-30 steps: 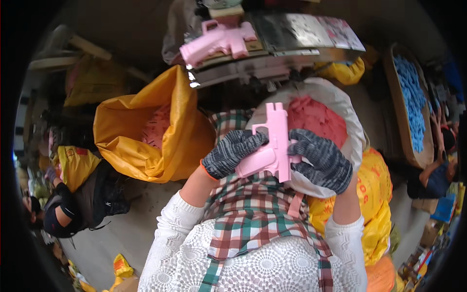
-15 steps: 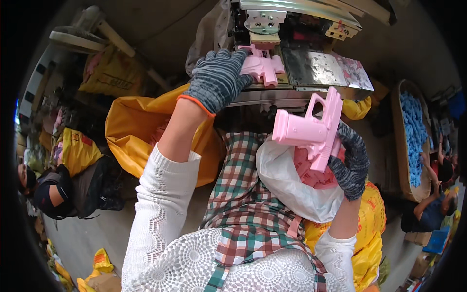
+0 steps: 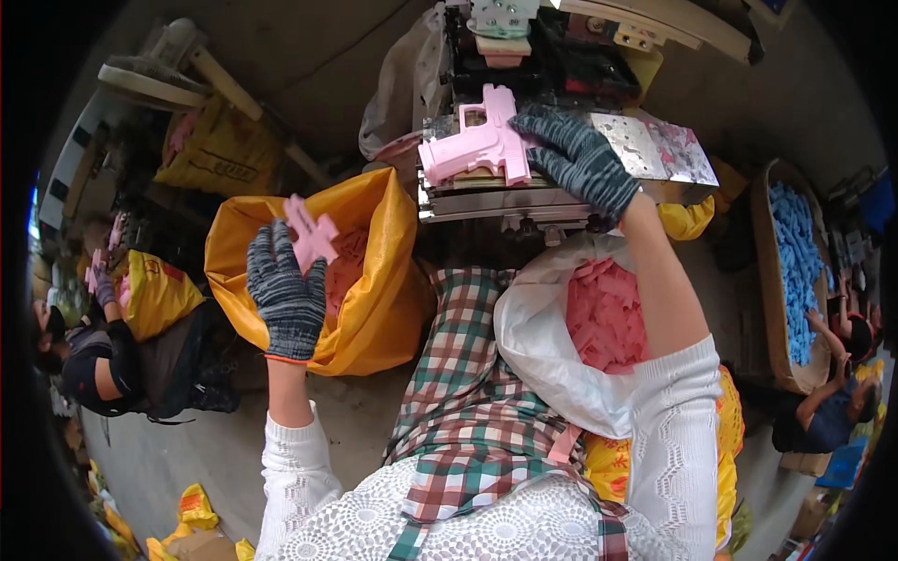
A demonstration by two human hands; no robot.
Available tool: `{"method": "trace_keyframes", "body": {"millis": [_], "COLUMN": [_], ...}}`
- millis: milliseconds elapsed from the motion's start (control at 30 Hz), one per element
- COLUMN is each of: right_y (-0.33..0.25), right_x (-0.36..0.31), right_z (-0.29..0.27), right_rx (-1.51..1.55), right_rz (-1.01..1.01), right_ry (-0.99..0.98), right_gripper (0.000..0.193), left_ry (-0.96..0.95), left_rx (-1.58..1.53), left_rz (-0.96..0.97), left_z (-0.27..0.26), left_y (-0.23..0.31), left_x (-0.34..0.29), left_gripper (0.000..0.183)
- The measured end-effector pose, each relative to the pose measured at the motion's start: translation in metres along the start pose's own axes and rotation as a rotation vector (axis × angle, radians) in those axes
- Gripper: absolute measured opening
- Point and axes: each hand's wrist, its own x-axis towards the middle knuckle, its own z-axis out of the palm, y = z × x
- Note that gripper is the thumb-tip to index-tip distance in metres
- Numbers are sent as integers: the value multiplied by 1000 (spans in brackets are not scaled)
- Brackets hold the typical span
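Observation:
My left hand (image 3: 288,301), in a grey striped glove, is over the yellow sack (image 3: 385,271) with its fingers spread. A small pink toy pistol (image 3: 310,234) hangs in the air beside those fingers and thumb, above the sack's mouth; whether it still touches the glove is hard to see. At the machine (image 3: 510,204), my right hand (image 3: 582,166), gloved alike, grips the right side of a larger-looking pink toy pistol (image 3: 479,140). That pistol rests on the machine's front bed, beneath a pale pad (image 3: 500,51).
A white sack (image 3: 528,323) of pink pieces (image 3: 606,313) stands by my right leg. Far right is a long basket (image 3: 762,280) of blue pieces. A fan (image 3: 154,75) stands at the back left. Other people (image 3: 98,369) sit at both sides.
My left hand has moved from the machine to the yellow sack with the machine's toy pistol. My right hand has carried its own toy pistol from above the white sack onto the machine bed.

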Motion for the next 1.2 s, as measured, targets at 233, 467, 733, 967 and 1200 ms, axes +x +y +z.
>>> {"method": "trace_keyframes", "body": {"millis": [233,467,733,967,1200], "right_y": [-39,52,12,-72,-62], "right_x": [-97,-327,-311,-270,-297], "right_z": [-16,-28,-103,-155,-184], "right_rx": [-19,-862,249,335,471], "right_rz": [270,1252,994,981,798], "right_ry": [166,-140,219,109,245], "right_gripper": [44,85,60,76,84], "left_ry": [-312,-688,-776,-450,-796], "left_rx": [-812,-769,-761,-583,-479], "left_rz": [200,266,145,391,274], "left_z": [33,101,95,54,133], "left_y": [115,224,220,256,323], "left_x": [-25,-59,-61,-46,-64], "left_gripper": [53,84,86,99,80]}}
